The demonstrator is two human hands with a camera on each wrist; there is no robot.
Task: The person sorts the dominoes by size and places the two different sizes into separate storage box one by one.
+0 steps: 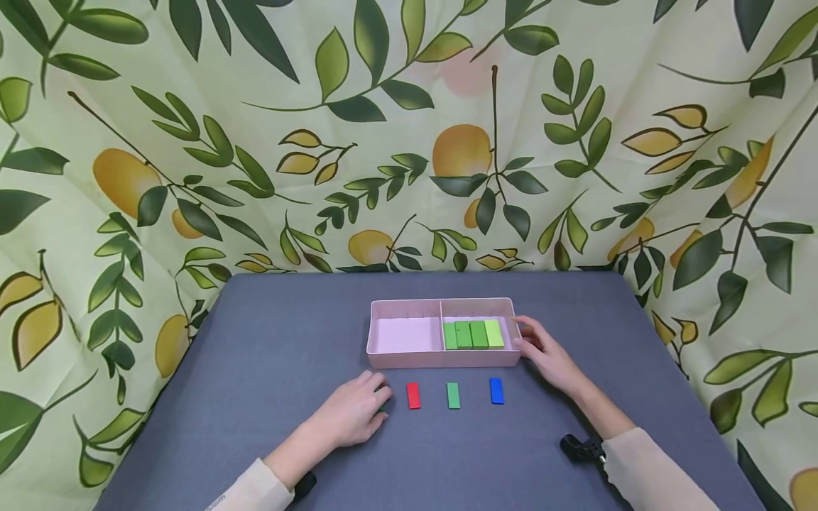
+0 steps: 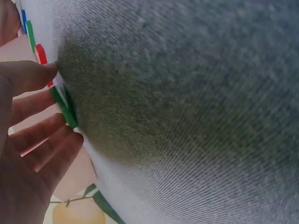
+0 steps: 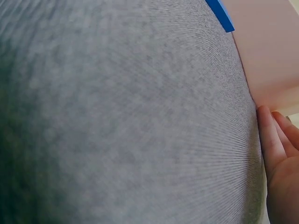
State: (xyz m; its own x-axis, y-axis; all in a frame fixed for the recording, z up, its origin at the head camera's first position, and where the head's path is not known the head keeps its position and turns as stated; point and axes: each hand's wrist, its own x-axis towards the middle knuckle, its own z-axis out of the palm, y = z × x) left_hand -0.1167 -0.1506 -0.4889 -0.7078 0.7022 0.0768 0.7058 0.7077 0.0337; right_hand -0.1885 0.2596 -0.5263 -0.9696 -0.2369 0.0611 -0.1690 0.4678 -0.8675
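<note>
Close to the table, my left hand is around a green block. In the left wrist view its fingertips are right at the block's far side, and the thumb is a little apart from the near end. From the head view the fingers hide nearly all of that block. My right hand touches the right end of a pink box, its extended fingers against the wall at the corner. In front of the box lie a red block, another green block and a blue block, spaced in a row.
A divider splits the box into two compartments. Several green blocks stand side by side in the right one, the rightmost a lighter shade. Grey-blue cloth covers the table; a leaf-patterned curtain hangs behind it and at both sides.
</note>
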